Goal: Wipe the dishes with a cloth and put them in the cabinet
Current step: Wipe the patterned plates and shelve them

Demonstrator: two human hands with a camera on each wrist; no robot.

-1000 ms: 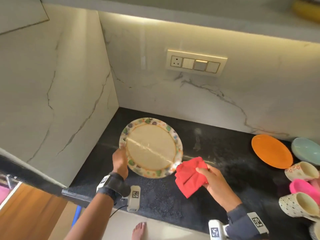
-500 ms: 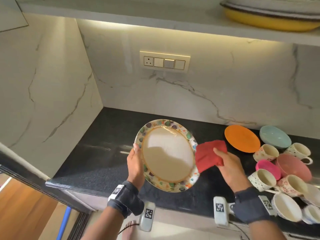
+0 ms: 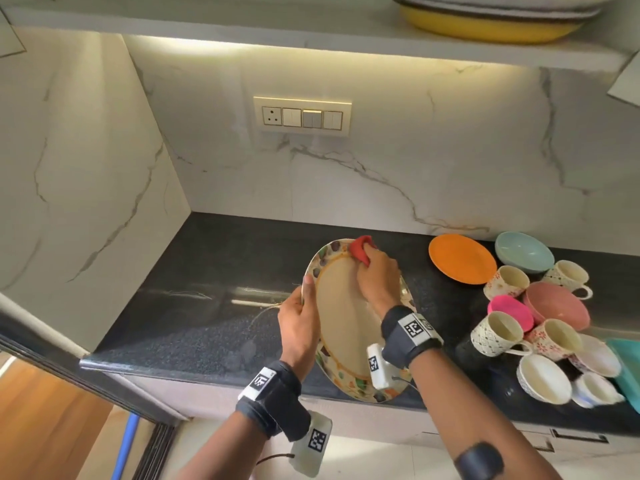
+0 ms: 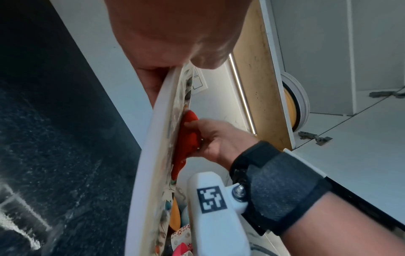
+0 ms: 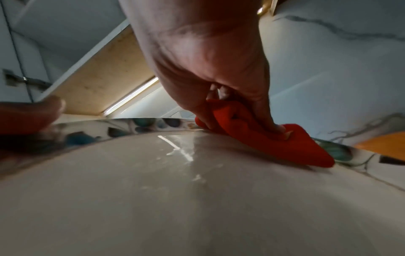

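Plate [image 3: 341, 317]: large, round, glossy cream centre, patterned rim; held tilted on edge above the countertop, face toward the right hand.
Plate handling: judged rigid, breakable, fairly heavy for one hand; glaze likely slippery, more so if damp; best held at the rim, thumb on the face, fingers behind.
Left hand [image 3: 298, 323]: grips the plate's left rim, thumb lying along the front border, fingers hidden behind; curled firmly, carrying the weight.
Right hand [image 3: 375, 277]: fingers bunched around the red cloth [image 3: 360, 249], pressing it on the far upper rim of the plate.
Cloth handling: soft, thin, crumpled into a wad; judged light and compliant, easy to push into the rim curve.
Step in hand: wiping the plate face; cabinet placement not yet done.
Room: marble-look walls meeting in a corner at left; switch panel [image 3: 303, 116] on the back wall; light strip under the shelf.
Countertop [image 3: 194, 306]: dark speckled stone, reflective; hard landing if the plate slips.
Cabinet shelf [image 3: 311, 32]: overhead, pale; yellow dish [image 3: 485, 27] under stacked plates at upper right.
Waiting dishes: clustered at right, well apart from the plate; orange plate [image 3: 462, 258], pale blue bowl [image 3: 523, 251], pink bowl [image 3: 557, 304], several patterned cups [image 3: 498, 334].
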